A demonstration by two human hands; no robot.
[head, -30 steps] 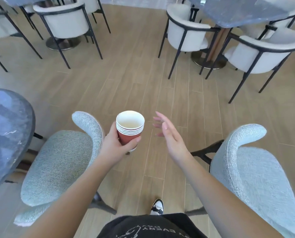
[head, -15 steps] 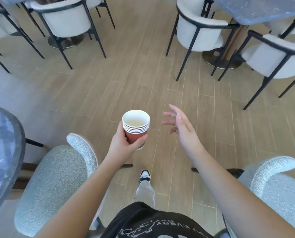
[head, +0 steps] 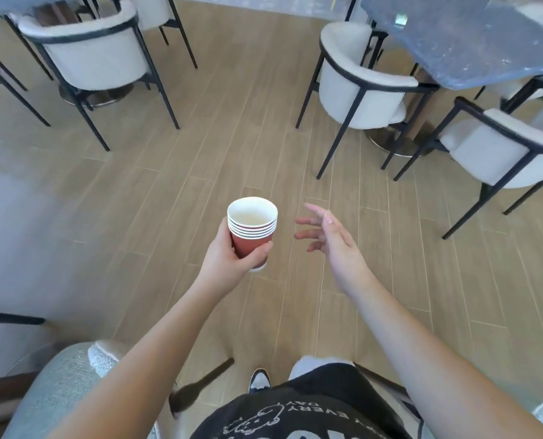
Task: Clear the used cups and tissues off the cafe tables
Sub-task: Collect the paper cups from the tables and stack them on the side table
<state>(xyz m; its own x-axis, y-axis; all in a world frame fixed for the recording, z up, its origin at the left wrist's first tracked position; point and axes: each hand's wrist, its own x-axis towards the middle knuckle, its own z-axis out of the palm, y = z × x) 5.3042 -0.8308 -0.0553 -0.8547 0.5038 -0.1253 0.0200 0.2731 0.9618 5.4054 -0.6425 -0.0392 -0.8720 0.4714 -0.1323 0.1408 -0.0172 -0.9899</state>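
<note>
The left hand (head: 229,261) holds a stack of red paper cups (head: 252,231) upright over the wooden floor (head: 200,153). Its thumb lies across the near side of the outermost cup and its fingers (head: 224,226) curl round the far side, below the white rims. The right hand (head: 333,239) hovers just beside the stack, apart from it, fingers spread wide and holding nothing. A dark bench (head: 473,36) stands ahead on the right among white chairs (head: 359,80), well apart from the cups.
</note>
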